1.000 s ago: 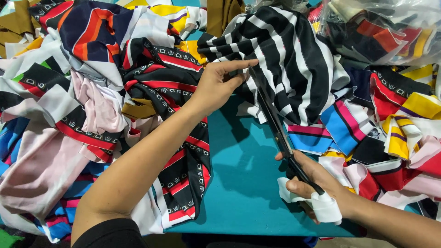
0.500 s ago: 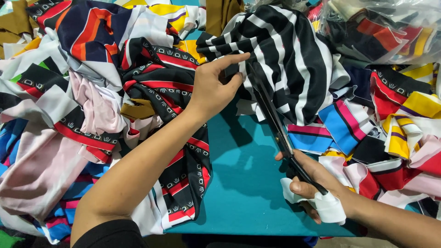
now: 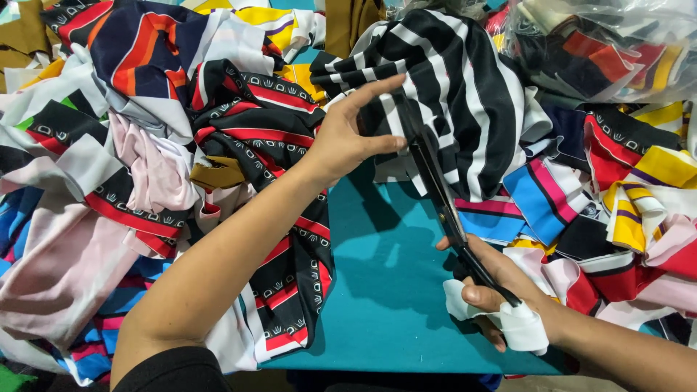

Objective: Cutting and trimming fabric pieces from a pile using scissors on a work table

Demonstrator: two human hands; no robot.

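1. Left hand [image 3: 347, 138]: fingers closed in a pinch on the edge of the striped cloth [image 3: 465, 87], thumb under, index laid flat along the top. The black-and-white cloth is held raised just beyond the fingertips, draped over the heap.
2. Right hand [image 3: 501, 297]: fingers curled shut round the handles of the scissors [image 3: 435, 185]; a white rag [image 3: 519, 327] is wrapped over part of the hand. How far the blades are parted cannot be told; they are seen almost edge-on.
3. Blades run up from the right fingers to the cloth edge right beside the left fingertips; the tip looks to be touching or entering the cloth there.
4. Handling, as judged: the cloth is light, limp knit, likely stretchy, no stiffness of its own. It will sag and bunch unless kept taut. Best gripped at the edge close to the cut line, as held now, with fingertips kept off the blade path.
5. Scissors: rigid, heavier, sharp; held by the handles only.
6. Below both hands: bare teal worktop [image 3: 392, 290].
7. Left of the left fingers: red-black band pieces [image 3: 268, 123] and pink cloth [image 3: 65, 268]. Right of the right fingers: mixed colour scraps [image 3: 632, 189]; a clear bag [image 3: 602, 43] of scraps further up.
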